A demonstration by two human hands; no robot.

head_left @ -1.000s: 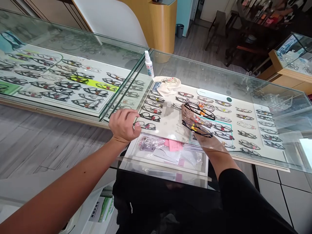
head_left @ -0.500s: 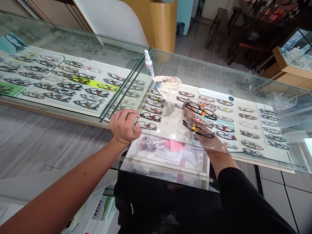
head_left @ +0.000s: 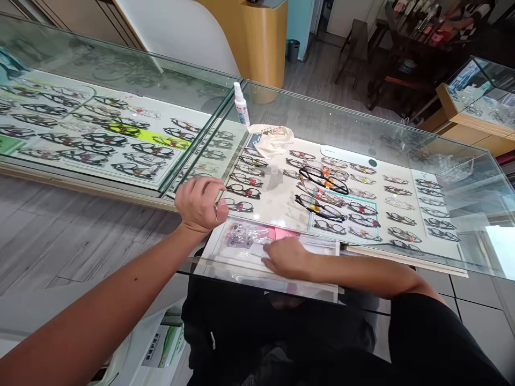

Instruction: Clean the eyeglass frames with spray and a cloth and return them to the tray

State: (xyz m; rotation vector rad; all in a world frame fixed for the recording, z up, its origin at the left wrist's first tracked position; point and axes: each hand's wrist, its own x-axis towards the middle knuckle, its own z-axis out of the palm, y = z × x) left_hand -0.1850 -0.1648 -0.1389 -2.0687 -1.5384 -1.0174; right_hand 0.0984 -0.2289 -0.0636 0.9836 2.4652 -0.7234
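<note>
My left hand (head_left: 201, 202) is closed round an edge of the glass display counter (head_left: 171, 185), its fingers curled over and the thumb folded in. Below the counter's front edge is an open white drawer (head_left: 209, 246) with clear plastic packets (head_left: 243, 236) and a pink slip (head_left: 281, 232). My right hand (head_left: 289, 257) is over this drawer, thumb and forefinger apart and pointing left near the packets. Nothing shows between them; the other fingers are hidden. Two larger-looking black eyeglass frames, one upper (head_left: 324, 180) and one lower (head_left: 321, 208), lie on the glass top.
Rows of eyeglasses (head_left: 400, 218) fill the case under the glass. A white spray bottle (head_left: 241, 104) and a cream cloth (head_left: 276, 140) stand on top near the case joint. Left is another glass case (head_left: 120, 161). A person sits at a far table (head_left: 426, 27).
My right hand has come out from beneath the glass, where it was under the eyeglasses, and moved left and nearer to me over the drawer. My left hand keeps its hold.
</note>
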